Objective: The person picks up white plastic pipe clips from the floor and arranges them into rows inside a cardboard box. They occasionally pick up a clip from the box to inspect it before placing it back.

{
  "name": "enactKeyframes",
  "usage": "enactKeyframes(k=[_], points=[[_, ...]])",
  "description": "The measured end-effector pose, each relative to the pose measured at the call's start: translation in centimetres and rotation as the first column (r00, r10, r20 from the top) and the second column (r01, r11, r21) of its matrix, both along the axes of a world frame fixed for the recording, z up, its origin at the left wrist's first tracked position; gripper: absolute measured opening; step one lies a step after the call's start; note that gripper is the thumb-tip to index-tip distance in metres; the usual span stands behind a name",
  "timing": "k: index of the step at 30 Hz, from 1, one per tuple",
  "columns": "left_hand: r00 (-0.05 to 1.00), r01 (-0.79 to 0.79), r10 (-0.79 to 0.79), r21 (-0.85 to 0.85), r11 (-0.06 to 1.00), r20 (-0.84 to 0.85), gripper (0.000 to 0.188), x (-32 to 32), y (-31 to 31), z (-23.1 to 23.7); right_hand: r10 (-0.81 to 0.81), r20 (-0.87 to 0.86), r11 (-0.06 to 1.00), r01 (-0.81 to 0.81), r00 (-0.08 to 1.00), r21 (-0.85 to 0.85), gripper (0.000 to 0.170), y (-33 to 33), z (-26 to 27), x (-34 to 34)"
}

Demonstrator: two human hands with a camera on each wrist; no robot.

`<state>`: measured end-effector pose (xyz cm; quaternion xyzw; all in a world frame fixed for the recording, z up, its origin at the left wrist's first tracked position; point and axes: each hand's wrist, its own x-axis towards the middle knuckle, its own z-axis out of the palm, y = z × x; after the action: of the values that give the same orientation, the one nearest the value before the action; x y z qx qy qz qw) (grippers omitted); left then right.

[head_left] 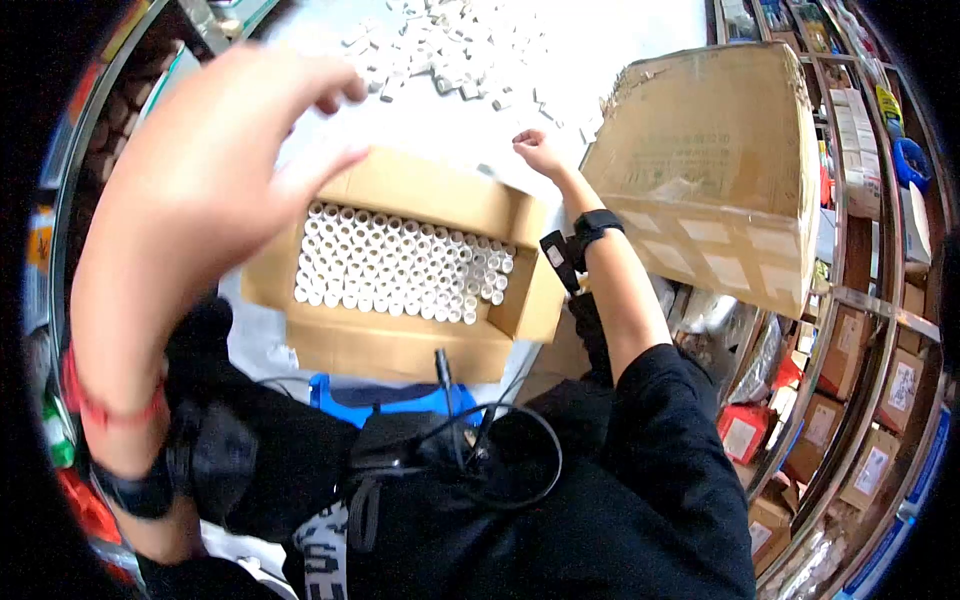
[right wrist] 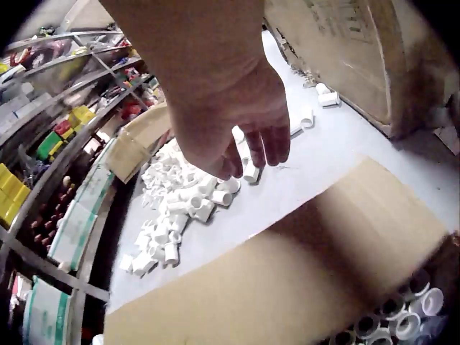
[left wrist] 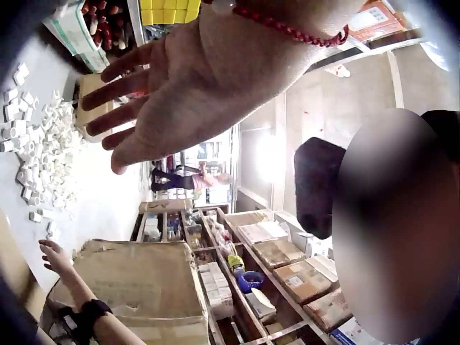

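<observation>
My left hand (head_left: 200, 160) is raised close to the head camera, left of and above an open cardboard box (head_left: 400, 355). Its fingers spread in the left wrist view, where the bare palm (left wrist: 187, 97) holds nothing. Rows of white tubular fittings (head_left: 385, 265) stand in the box, with a gap at its right end. Beyond the box's far flap, my right hand (head_left: 543, 155) hovers over the table with its fingers bent loosely downward. White fittings (right wrist: 190, 198) lie near and behind the right hand (right wrist: 233, 118); no grip on one is visible.
A large worn carton (head_left: 710, 170) stands right of the open box. Loose white fittings (head_left: 450, 45) are scattered on the far table. Shelves (head_left: 850, 300) with boxes line the right side, and a blue stool (head_left: 390, 400) is below the box. Someone (left wrist: 190, 180) stands in the background.
</observation>
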<state>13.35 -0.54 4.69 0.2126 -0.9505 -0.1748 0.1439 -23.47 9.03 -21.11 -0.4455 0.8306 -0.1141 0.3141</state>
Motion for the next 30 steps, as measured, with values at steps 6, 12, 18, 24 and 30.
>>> enactKeyframes(k=[6, 12, 18, 24, 30], points=[[0.937, -0.251, 0.234, 0.033, 0.967, 0.259, 0.034, -0.3, -0.6, 1.1, 0.306, -0.411, 0.951, -0.257, 0.859, 0.17, 0.044, -4.6, -5.7, -2.2], [0.846, -0.383, 0.226, 0.257, 0.887, 0.483, 0.034, -2.7, -2.3, 1.6, 0.127, -0.351, 0.984, -0.163, 0.928, -0.075, 0.033, -6.9, -9.4, -3.9], [0.888, -0.307, 0.183, 0.249, 0.918, 0.422, 0.036, -3.1, -2.2, 1.8, -0.005, -0.031, 0.994, 0.002, 1.0, -0.106, 0.016, -6.0, -5.8, -5.0], [0.968, -0.191, 0.158, 0.165, 0.968, 0.193, 0.032, -1.7, -1.0, 0.4, 0.098, 0.274, 0.98, -0.046, 0.957, -0.192, 0.022, -2.3, 2.2, -3.5], [0.995, -0.024, 0.01, 0.141, 0.99, 0.099, 0.026, -1.6, -1.6, -1.1, 0.237, 0.431, 0.971, -0.2, 0.87, -0.129, 0.039, 3.9, 10.0, 3.9]])
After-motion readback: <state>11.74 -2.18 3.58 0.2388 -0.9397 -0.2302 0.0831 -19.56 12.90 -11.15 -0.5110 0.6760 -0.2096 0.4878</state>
